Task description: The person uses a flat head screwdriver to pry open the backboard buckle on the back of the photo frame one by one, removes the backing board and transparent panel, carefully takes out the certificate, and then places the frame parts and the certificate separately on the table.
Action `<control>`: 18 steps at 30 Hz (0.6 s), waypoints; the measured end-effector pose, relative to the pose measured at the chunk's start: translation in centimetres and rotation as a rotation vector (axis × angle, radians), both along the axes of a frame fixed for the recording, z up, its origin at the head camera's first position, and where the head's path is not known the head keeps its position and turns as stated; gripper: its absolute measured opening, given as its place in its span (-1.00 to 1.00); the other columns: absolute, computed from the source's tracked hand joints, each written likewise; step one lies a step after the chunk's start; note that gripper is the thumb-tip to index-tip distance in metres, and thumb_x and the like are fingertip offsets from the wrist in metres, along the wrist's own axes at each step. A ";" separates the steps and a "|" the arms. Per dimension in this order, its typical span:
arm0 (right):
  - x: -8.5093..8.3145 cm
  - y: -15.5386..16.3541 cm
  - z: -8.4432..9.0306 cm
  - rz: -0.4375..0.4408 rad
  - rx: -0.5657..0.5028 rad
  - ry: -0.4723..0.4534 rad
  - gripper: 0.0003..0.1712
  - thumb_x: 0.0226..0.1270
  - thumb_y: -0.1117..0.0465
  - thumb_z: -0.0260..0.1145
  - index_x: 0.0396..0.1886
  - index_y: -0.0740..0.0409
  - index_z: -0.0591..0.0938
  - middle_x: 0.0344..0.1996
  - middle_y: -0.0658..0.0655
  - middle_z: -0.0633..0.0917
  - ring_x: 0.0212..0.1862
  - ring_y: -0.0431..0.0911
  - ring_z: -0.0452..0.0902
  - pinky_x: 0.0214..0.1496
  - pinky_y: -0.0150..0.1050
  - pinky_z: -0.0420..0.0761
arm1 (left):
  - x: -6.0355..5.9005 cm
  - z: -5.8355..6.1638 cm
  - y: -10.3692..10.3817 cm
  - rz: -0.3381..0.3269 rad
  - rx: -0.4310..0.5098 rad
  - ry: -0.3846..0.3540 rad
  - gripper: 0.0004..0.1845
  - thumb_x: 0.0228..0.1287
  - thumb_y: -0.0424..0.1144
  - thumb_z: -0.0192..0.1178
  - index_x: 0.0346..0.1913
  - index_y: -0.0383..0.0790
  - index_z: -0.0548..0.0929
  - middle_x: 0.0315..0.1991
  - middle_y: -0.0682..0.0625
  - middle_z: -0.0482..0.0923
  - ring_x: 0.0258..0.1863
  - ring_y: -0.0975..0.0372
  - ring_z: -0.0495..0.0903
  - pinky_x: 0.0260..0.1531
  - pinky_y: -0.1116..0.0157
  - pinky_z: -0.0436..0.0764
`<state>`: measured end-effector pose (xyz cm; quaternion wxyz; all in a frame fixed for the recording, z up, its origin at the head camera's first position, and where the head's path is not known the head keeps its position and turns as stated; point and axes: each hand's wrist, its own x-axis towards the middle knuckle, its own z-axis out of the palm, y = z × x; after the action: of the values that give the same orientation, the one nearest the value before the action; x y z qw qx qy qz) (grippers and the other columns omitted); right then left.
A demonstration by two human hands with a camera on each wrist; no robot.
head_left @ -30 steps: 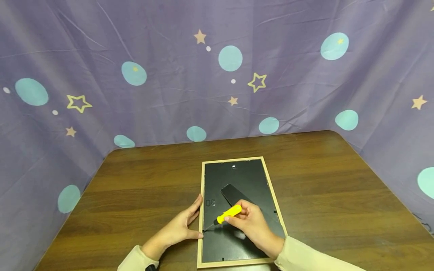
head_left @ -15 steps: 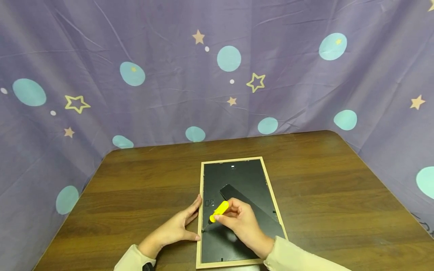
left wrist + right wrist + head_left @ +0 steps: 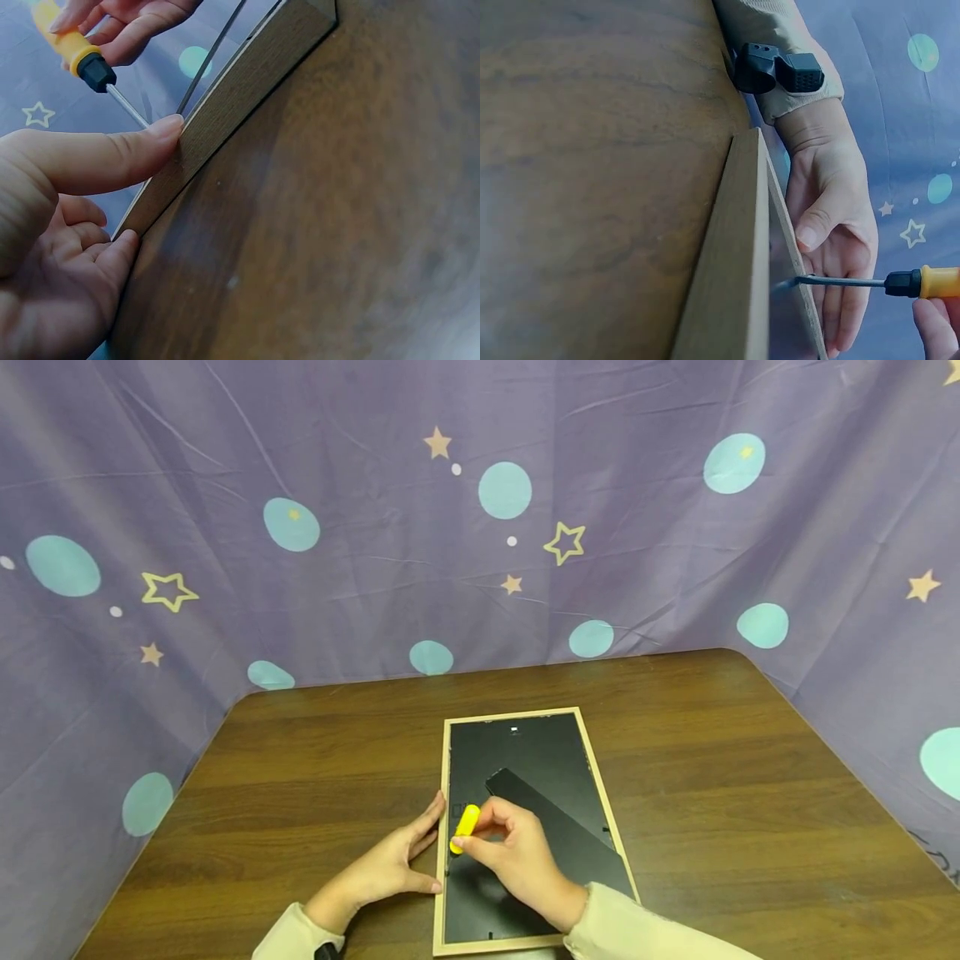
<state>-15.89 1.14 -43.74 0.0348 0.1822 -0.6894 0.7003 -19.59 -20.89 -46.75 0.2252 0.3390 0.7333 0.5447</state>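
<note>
A picture frame with a pale wood rim (image 3: 513, 715) lies face-down on the brown table (image 3: 712, 760), its black backing and folded stand (image 3: 558, 822) facing up. My left hand (image 3: 386, 868) lies flat beside the frame's left edge. In the left wrist view its thumb (image 3: 112, 157) presses on the rim (image 3: 232, 112). My right hand (image 3: 483, 837) grips a yellow-handled screwdriver (image 3: 465, 827). The metal shaft (image 3: 840, 282) points at the frame's inner left edge (image 3: 780, 225), close to the left hand (image 3: 832, 225). The exact tip contact is hidden.
A purple cloth with teal dots and stars (image 3: 480, 527) hangs around the table on three sides. Bare wood lies left, right and behind the frame. A black wrist camera (image 3: 776, 71) sits on the left sleeve.
My right hand has shifted left, and the screwdriver handle now stands steeper and closer to the frame's left rim. The left hand and the frame have stayed put.
</note>
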 end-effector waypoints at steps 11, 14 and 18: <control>0.1 -1.5 1.2 0.019 0.054 0.083 -0.85 0.03 0.38 0.45 -0.45 0.24 0.60 -0.40 0.17 0.69 -0.34 -0.23 0.60 -0.29 -0.35 0.66 | 0.1 0.3 0.0 0.011 -0.030 -0.019 0.15 -0.02 -0.35 0.41 0.45 -0.43 -0.23 0.47 -0.28 -0.48 0.41 -0.02 -0.17 0.26 0.54 0.18; 0.8 -1.8 2.8 0.030 0.076 0.065 -0.85 0.01 0.43 0.43 -0.47 0.29 0.58 -0.41 0.21 0.69 -0.33 -0.22 0.59 -0.36 -0.42 0.65 | 0.1 0.3 -0.1 0.004 -0.018 -0.023 0.13 0.00 -0.37 0.40 0.46 -0.41 -0.22 0.46 -0.30 -0.49 0.41 -0.09 -0.18 0.25 0.58 0.15; 0.5 -2.3 2.4 0.046 0.080 0.090 -0.84 0.02 0.41 0.44 -0.46 0.29 0.58 -0.40 0.21 0.68 -0.31 -0.19 0.60 -0.37 -0.43 0.65 | 0.1 0.2 -0.1 0.004 -0.011 -0.012 0.14 -0.01 -0.39 0.39 0.45 -0.43 -0.25 0.45 -0.33 -0.48 0.42 -0.14 -0.23 0.24 0.62 0.10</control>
<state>-15.34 -1.12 -41.35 0.0423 0.2303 -0.7101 0.6640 -19.45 -20.97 -46.51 0.2304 0.3329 0.7355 0.5433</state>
